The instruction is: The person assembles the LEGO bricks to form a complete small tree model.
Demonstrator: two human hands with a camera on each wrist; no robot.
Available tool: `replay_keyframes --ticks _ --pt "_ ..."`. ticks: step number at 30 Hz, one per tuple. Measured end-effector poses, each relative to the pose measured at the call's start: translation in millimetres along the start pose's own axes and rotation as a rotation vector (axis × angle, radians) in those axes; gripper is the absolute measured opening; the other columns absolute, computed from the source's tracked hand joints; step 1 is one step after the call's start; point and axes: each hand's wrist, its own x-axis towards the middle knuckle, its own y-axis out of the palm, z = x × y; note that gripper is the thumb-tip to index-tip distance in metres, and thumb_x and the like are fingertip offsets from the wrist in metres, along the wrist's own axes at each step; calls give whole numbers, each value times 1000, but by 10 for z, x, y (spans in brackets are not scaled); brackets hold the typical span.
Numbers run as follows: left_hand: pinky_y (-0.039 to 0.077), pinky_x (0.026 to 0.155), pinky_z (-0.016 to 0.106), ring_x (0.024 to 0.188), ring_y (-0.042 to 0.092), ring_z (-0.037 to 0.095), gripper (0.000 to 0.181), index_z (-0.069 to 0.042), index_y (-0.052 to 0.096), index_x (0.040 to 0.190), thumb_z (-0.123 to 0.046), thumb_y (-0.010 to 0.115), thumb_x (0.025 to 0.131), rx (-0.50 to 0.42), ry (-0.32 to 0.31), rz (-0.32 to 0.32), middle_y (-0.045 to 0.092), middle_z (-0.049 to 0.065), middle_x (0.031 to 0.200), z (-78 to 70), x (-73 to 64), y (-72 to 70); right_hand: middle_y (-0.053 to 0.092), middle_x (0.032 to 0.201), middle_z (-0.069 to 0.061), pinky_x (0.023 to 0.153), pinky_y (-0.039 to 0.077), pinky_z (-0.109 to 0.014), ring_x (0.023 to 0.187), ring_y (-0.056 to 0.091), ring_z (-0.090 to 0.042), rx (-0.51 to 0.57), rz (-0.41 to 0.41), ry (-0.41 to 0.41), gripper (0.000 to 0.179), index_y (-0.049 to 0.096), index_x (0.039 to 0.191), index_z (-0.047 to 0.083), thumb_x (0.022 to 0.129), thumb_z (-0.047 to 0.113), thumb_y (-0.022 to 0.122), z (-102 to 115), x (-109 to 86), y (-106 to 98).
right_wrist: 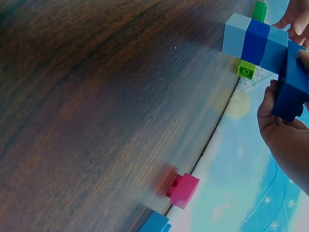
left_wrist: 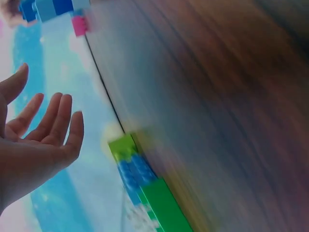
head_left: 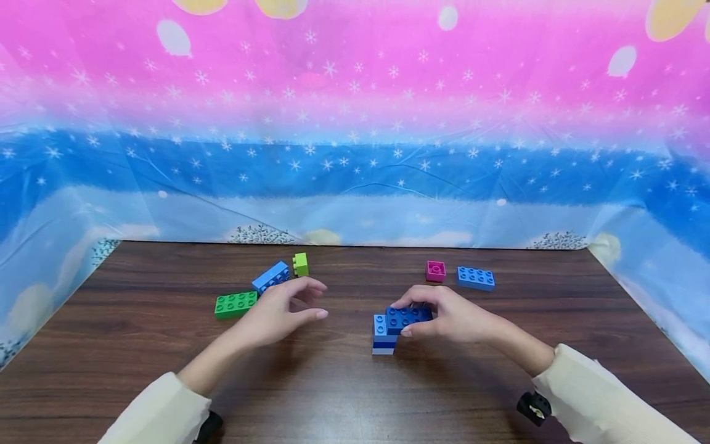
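Note:
My right hand (head_left: 452, 314) grips a dark blue eight-stud toy brick (head_left: 409, 319) between thumb and fingers. One end of that brick lies over the top of a small stack (head_left: 383, 345), and the other end juts out to the right. From the bottom, the stack has a pale blue, a dark blue and a medium blue (right_wrist: 274, 48) layer. My left hand (head_left: 280, 314) hovers with fingers loosely bent and nothing in them. Behind it are a blue brick (head_left: 270, 276) lying on its side and a green brick (head_left: 235, 304).
A small lime brick (head_left: 300, 264) stands at the back left. Toward the back right lie a pink brick (head_left: 435, 271), hollow side showing, and a blue brick (head_left: 475, 278) with studs up. A patterned cloth (head_left: 355, 172) borders the brown wooden table (head_left: 333, 394) behind and at the sides.

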Motion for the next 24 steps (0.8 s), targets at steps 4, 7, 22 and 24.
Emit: replay_keyframes --ticks 4,7,22,24 --pt "45 84 42 102 55 26 37 -6 58 116 -26 65 86 34 -43 -44 60 10 110 97 -93 -159 56 115 3 86 42 -35 102 51 -16 -4 2 -8 34 60 118 17 85 27 65 -4 0 0" --pt "43 83 45 103 54 26 39 -6 58 116 -30 65 85 83 -80 -69 60 9 109 177 -151 -290 56 115 3 86 42 -35 101 51 -16 -5 0 -11 35 60 118 17 85 27 65 -6 0 2" --pt "35 88 56 114 42 39 53 -2 51 124 -30 68 83 197 -136 -85 47 20 124 630 -362 -686 56 114 3 86 43 -35 100 51 -16 -11 -2 5 35 60 118 18 86 28 65 5 2 5" --pt "34 88 57 115 40 40 52 -1 51 124 -29 68 83 209 -138 -77 47 20 123 665 -368 -704 56 115 3 86 43 -35 100 51 -16 -11 -3 7 35 60 119 17 86 28 65 10 0 3"
